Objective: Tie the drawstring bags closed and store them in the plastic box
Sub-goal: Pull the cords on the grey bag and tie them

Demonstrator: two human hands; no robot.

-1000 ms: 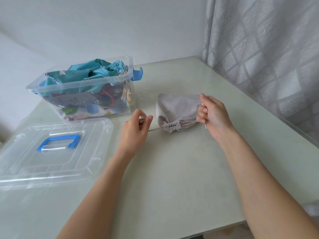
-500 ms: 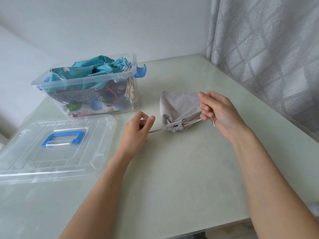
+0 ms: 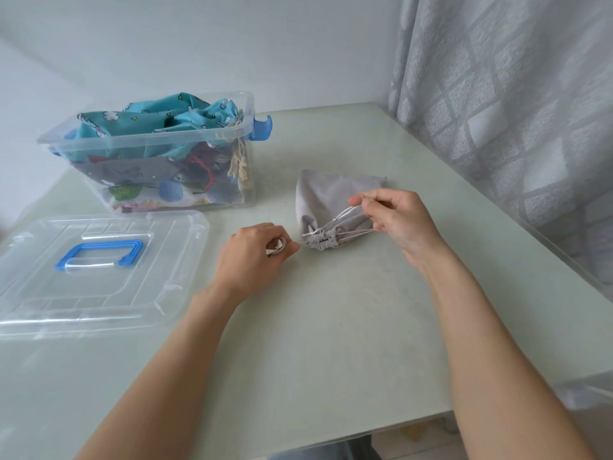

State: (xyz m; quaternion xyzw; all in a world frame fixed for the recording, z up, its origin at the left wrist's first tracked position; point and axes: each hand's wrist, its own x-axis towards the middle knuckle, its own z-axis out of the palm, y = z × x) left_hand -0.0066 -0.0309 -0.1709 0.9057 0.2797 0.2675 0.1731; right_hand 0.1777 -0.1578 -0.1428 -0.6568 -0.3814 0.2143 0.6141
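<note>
A soft grey fabric bag [image 3: 328,200] with a puckered neck is lying on the smooth pale table [image 3: 331,327], just right of the clear plastic box [image 3: 156,144]. The right hand [image 3: 394,220] is pinching its thin white cords [image 3: 345,224], while the left hand [image 3: 255,257] is curling around the cord's other end. The transparent lid [image 3: 96,270] with a blue handle is lying in front of the box.

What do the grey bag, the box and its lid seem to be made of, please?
Grey bag: soft matte cloth, judging by its folds and gathered neck. Box: clear, glossy hard plastic; the bags inside show through. Lid: the same clear plastic, with a blue, probably plastic handle.
</note>
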